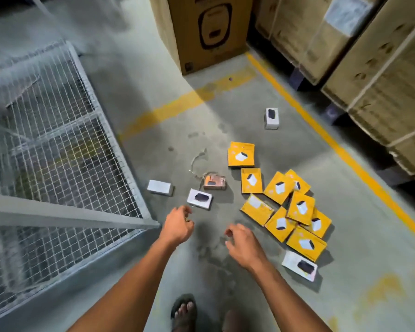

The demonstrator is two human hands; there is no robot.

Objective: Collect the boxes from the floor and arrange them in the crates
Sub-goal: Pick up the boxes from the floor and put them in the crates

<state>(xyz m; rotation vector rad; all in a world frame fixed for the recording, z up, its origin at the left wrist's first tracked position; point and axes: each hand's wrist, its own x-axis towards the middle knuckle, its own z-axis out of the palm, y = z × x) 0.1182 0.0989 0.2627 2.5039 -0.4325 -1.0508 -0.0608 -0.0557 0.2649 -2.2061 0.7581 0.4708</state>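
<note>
Several yellow boxes (285, 202) lie scattered on the concrete floor at the right. White boxes lie around them: one (199, 199) just ahead of my left hand, one (160, 187) by the crate, one (299, 265) near my right wrist, one (272, 118) standing farther off. A pinkish box (215, 182) sits in the middle. My left hand (177, 224) hovers empty with loosely curled fingers, short of the nearest white box. My right hand (243, 243) hangs empty too, left of the yellow pile. A wire-mesh crate (86, 130) stands at the left.
A tall brown carton (209, 32) stands ahead. Wrapped cartons on pallets (369, 68) line the right side behind a yellow floor line (333, 140). My sandalled foot (184, 312) is at the bottom. The crate's metal corner (157, 224) is close to my left wrist.
</note>
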